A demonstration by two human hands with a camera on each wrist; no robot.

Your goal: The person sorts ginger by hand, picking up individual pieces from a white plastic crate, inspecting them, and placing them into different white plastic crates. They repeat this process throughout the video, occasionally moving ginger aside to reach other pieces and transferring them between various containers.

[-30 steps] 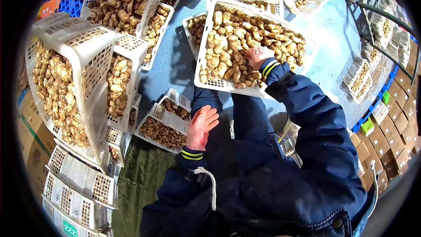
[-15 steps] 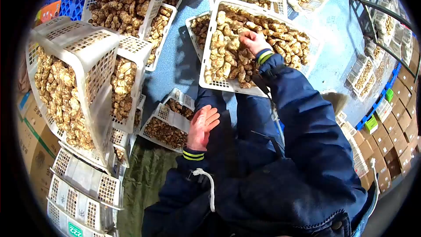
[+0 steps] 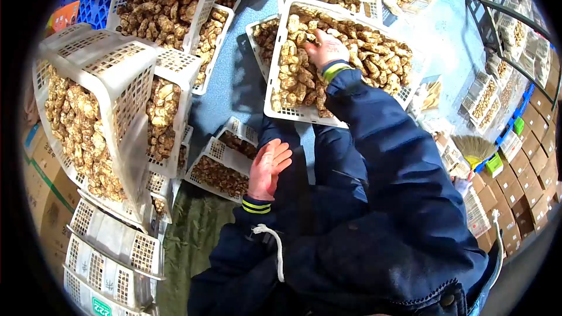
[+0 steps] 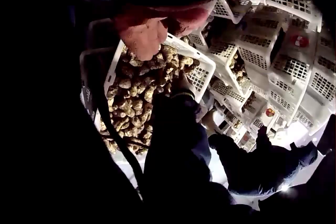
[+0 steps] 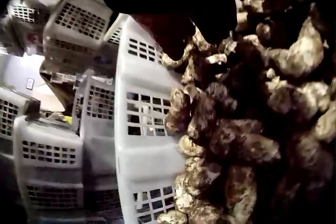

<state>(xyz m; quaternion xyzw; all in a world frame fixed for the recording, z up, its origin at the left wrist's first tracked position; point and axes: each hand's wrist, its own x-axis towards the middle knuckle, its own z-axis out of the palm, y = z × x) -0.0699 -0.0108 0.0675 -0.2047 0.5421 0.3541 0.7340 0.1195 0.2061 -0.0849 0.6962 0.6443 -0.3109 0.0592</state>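
Note:
In the head view, a white crate (image 3: 271, 95) holds a heap of knobbly brown roots (image 3: 383, 61). Over its upper left part lies the right hand (image 3: 328, 50), its fingertips among the roots; whether they grip one is unclear. The right wrist view has this hand (image 5: 167, 34) dark at the top, beside the crate wall (image 5: 149, 155) and the roots (image 5: 247, 142). Below the crate, the left hand (image 3: 269, 169) is held palm up over the lap, empty, with straight fingers. It appears (image 4: 149, 32) large at the top of the left wrist view.
Stacked crates with roots (image 3: 79, 131) stand at the left, with more crates (image 3: 219, 178) beside the legs. Cardboard boxes (image 3: 515, 169) line the right side. A broom head (image 3: 473, 148) shows at the right, and another person's dark sleeve (image 4: 262, 166) in the left wrist view.
The right hand has moved up and leftward across the roots. The left hand has stayed palm up. A broom and part of another person have come into view at the right.

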